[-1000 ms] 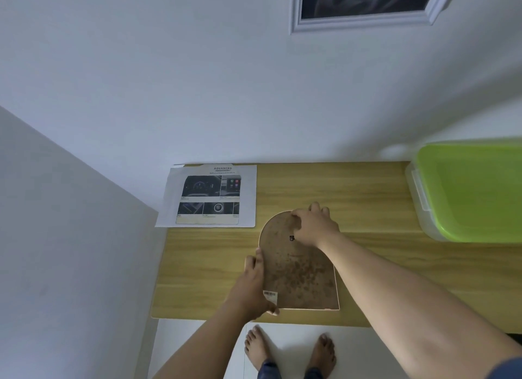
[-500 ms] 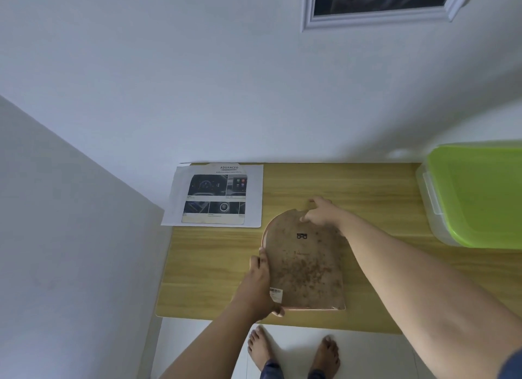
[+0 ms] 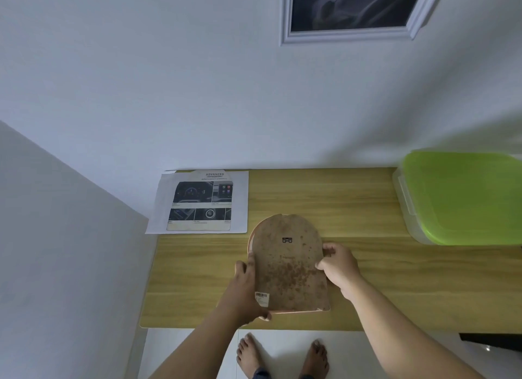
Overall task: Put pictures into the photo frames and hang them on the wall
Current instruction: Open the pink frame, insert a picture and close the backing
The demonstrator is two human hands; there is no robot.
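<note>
Nearby, picture and box flank the frame (face-down).

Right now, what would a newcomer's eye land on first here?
The arched photo frame, brown back up, is at the middle of the wooden table, gripped at its sides by the left hand and right hand. A bright green-lidded container stands at the table's right end. A printed car picture lies at its back left corner.
</note>
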